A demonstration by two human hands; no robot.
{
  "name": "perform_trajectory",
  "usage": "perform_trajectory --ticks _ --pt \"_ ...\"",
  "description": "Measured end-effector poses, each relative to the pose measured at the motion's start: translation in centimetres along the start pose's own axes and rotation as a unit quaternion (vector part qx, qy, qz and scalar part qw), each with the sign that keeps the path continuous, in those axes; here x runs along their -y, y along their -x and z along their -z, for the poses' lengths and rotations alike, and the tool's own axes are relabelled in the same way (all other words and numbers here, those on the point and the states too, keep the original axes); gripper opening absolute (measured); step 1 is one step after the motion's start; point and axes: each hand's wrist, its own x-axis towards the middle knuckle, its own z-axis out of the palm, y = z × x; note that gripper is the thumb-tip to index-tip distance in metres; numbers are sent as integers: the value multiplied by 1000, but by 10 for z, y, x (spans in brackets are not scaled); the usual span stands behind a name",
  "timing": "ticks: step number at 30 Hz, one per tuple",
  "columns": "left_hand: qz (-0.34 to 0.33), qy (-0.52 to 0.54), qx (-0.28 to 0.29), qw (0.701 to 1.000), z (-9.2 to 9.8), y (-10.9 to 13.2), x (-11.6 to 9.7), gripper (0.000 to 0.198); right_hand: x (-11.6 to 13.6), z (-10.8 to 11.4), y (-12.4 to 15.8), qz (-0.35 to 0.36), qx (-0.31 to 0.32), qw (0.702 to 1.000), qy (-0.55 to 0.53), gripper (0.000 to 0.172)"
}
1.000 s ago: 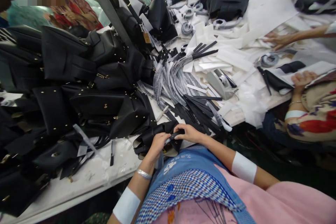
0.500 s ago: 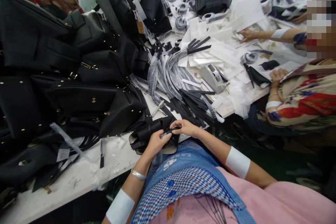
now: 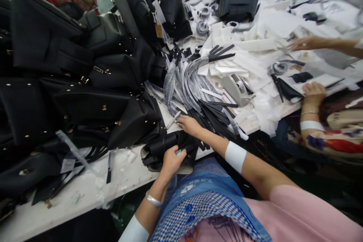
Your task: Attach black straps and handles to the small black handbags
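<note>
The left hand (image 3: 172,162) bends over a folded black leather-like item (image 3: 160,146) at the near edge of the white surface (image 3: 136,176), thumb and fingers narrow around a small greyish piece (image 3: 179,152). The right hand (image 3: 189,124), stretched forward, has its fingertips at a slim pale tool (image 3: 173,120); whether they grip it cannot be told. Beyond lie plastic-wrapped straps (image 3: 188,79), curved in a bundle. Smooth black handbags (image 3: 82,104) with gold-coloured studs are heaped leftward, their contents hidden.

Bag (image 3: 159,145) black — tool (image 3: 172,121) off-white — apron (image 3: 215,184) blue, trim (image 3: 215,205) checked.
</note>
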Motion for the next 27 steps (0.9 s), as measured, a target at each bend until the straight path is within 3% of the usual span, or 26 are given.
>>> perform_trajectory --ticks 3,6,9,12,15,17,18,19,21,23,25,27 --pt "11 -7 2 1000 -1 0 0 25 7 -12 -45 31 43 996 77 24" --pt "19 -9 -1 1000 -2 -1 0 25 12 -20 -71 36 72 987 136 19" --pt "22 -9 -7 1000 -2 -1 -1 25 14 -11 -77 20 81 982 171 16" --pt "22 -2 -9 1000 -3 -1 0 25 14 14 -68 -19 44 983 175 23" --pt "21 4 -11 1000 -3 -1 1 26 13 44 -40 -62 -9 986 153 29" --pt "20 7 -10 1000 -3 0 1 27 12 57 -9 -89 -29 995 25 27" --pt "22 11 -7 1000 -3 0 0 27 13 60 10 -103 -31 989 -102 25" --pt "25 18 -1 1000 -3 0 0 27 14 61 30 -118 -28 961 -249 24" --pt "34 36 13 999 -3 0 0 27 18 54 70 -142 3 863 -485 24" --pt "39 44 20 998 -3 0 1 27 24 41 104 -167 37 799 -576 27" --pt "31 38 14 999 -3 0 4 29 32 25 127 -188 40 790 -582 28" --pt "23 34 8 999 -4 0 7 32 40 11 138 -200 5 815 -544 28"
